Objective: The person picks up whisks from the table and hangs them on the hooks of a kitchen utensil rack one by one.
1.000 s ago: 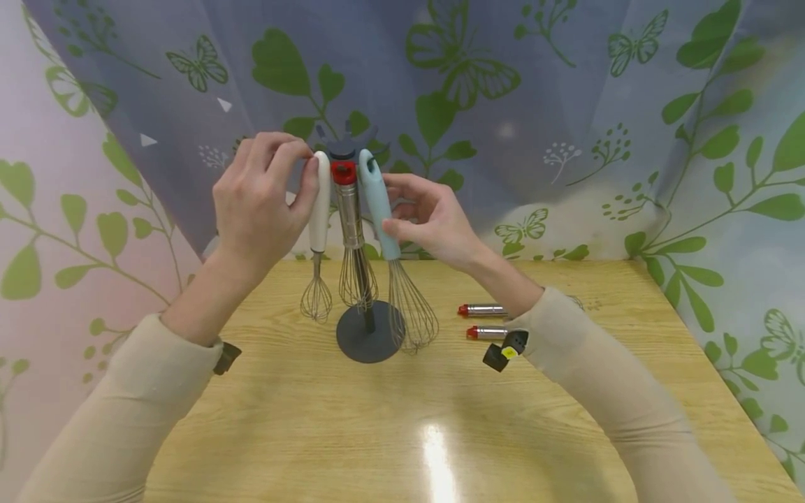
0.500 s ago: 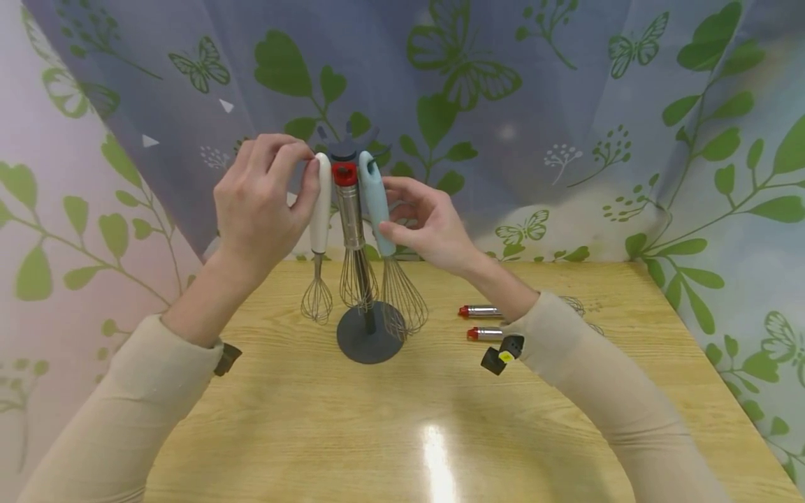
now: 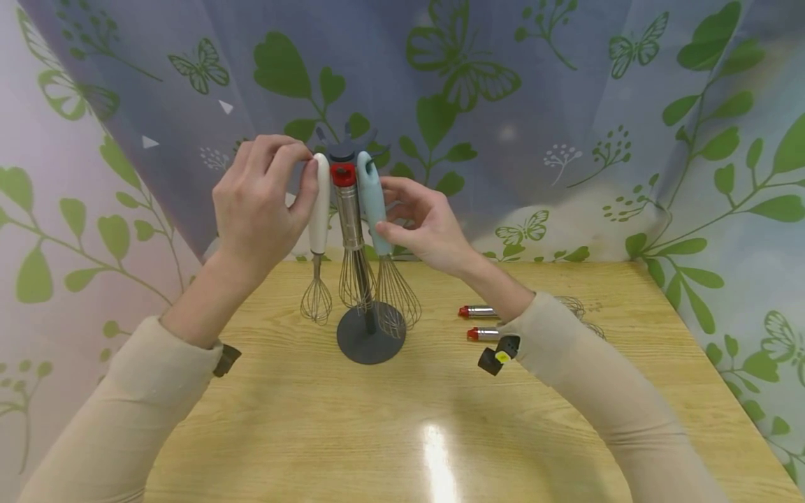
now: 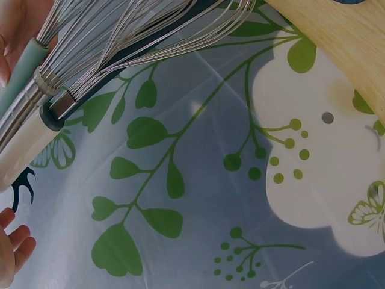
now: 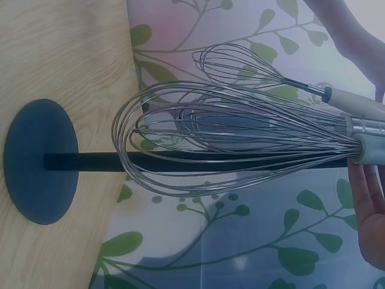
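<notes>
A dark stand with a round base (image 3: 371, 342) and hooks (image 3: 342, 148) at its top stands on the table. My left hand (image 3: 260, 199) pinches the top of a white-handled whisk (image 3: 319, 209) at the stand's left. On the other side, my right hand (image 3: 428, 220) holds the handle of a light blue whisk (image 3: 372, 202), thumb in front and fingers behind it. Between these two hangs a steel whisk with a red top (image 3: 348, 209). In the right wrist view the blue whisk's wires (image 5: 240, 138) lie in front of the stand's pole (image 5: 96, 161).
Two more red-tipped steel whisks (image 3: 481, 311) lie on the wooden table (image 3: 327, 419) to the right, partly hidden by my right forearm. A patterned curtain (image 3: 534, 105) rises behind the table.
My right hand has moved slightly left with the blue whisk, whose wires have swung left toward the pole and now hang more upright. My left hand has stayed nearly still.
</notes>
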A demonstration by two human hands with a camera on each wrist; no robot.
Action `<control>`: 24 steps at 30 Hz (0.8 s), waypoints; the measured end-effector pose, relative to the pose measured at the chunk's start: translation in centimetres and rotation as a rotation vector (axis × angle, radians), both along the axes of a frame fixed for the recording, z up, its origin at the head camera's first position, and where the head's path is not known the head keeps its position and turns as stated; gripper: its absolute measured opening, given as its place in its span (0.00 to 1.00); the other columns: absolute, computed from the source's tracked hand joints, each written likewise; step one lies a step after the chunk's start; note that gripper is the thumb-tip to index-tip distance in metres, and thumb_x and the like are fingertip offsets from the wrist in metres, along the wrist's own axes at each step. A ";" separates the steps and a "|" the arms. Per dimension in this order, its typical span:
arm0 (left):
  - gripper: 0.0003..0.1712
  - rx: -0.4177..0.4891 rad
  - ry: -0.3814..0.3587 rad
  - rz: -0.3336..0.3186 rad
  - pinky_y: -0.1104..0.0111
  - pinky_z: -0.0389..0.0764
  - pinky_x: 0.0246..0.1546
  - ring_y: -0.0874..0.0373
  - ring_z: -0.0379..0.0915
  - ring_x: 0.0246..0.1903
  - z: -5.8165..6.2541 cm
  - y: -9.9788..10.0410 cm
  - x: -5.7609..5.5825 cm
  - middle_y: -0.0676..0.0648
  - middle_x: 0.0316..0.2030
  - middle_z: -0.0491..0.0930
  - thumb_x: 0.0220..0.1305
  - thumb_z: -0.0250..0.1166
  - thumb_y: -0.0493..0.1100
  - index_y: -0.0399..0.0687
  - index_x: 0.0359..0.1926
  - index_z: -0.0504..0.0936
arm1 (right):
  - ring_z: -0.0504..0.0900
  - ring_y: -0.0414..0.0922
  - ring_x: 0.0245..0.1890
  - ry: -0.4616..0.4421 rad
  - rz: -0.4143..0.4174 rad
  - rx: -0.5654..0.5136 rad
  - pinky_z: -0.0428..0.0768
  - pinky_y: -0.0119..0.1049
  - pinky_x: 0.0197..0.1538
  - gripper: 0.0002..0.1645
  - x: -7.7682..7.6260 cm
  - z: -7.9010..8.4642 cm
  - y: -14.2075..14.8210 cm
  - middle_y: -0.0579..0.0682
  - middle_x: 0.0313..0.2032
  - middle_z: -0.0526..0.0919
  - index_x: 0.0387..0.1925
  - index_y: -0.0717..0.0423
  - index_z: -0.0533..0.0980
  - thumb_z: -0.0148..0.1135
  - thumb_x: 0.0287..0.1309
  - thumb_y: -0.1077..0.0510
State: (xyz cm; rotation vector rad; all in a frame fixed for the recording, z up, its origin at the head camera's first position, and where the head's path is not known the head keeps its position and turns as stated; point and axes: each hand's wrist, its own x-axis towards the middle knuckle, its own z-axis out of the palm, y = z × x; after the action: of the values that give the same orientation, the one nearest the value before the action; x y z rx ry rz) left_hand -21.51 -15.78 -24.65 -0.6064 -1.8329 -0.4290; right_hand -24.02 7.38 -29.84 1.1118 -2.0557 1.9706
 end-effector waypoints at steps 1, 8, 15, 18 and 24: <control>0.15 0.000 0.001 0.000 0.48 0.81 0.29 0.38 0.81 0.39 0.0 0.0 0.0 0.37 0.43 0.86 0.78 0.58 0.44 0.37 0.41 0.84 | 0.86 0.38 0.38 0.004 -0.005 0.004 0.88 0.34 0.37 0.33 0.0 0.0 0.0 0.50 0.46 0.83 0.70 0.71 0.70 0.64 0.62 0.72; 0.15 0.004 -0.001 -0.008 0.48 0.82 0.30 0.38 0.82 0.40 0.0 0.0 0.0 0.37 0.43 0.86 0.78 0.58 0.44 0.36 0.41 0.84 | 0.85 0.39 0.38 0.028 -0.034 0.019 0.89 0.36 0.36 0.33 -0.2 0.0 0.1 0.55 0.47 0.83 0.69 0.70 0.71 0.64 0.61 0.72; 0.15 0.008 0.001 -0.006 0.48 0.82 0.30 0.38 0.81 0.39 0.0 0.0 -0.1 0.37 0.43 0.86 0.78 0.58 0.44 0.37 0.41 0.84 | 0.86 0.39 0.38 0.030 -0.019 -0.005 0.89 0.35 0.37 0.33 -0.4 -0.1 -0.1 0.49 0.46 0.83 0.68 0.71 0.71 0.64 0.61 0.72; 0.15 0.010 0.000 -0.004 0.48 0.81 0.29 0.38 0.81 0.39 0.0 0.0 -0.1 0.37 0.43 0.86 0.79 0.58 0.44 0.37 0.41 0.84 | 0.86 0.40 0.38 0.031 -0.014 -0.015 0.88 0.34 0.37 0.33 -0.6 -0.1 -0.3 0.46 0.45 0.83 0.68 0.72 0.71 0.64 0.62 0.72; 0.15 0.013 -0.003 -0.005 0.48 0.81 0.29 0.38 0.81 0.39 0.0 0.0 -0.1 0.37 0.43 0.86 0.79 0.58 0.44 0.37 0.41 0.84 | 0.86 0.41 0.38 0.030 -0.020 -0.023 0.88 0.33 0.37 0.32 -0.7 -0.2 -0.5 0.46 0.45 0.83 0.68 0.72 0.71 0.64 0.62 0.72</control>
State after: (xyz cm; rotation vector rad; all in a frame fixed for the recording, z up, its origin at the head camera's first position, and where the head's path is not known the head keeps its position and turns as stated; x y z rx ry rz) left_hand -21.60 -15.83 -24.69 -0.6015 -1.8308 -0.4450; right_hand -24.68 6.88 -30.03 1.1054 -2.0161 1.9507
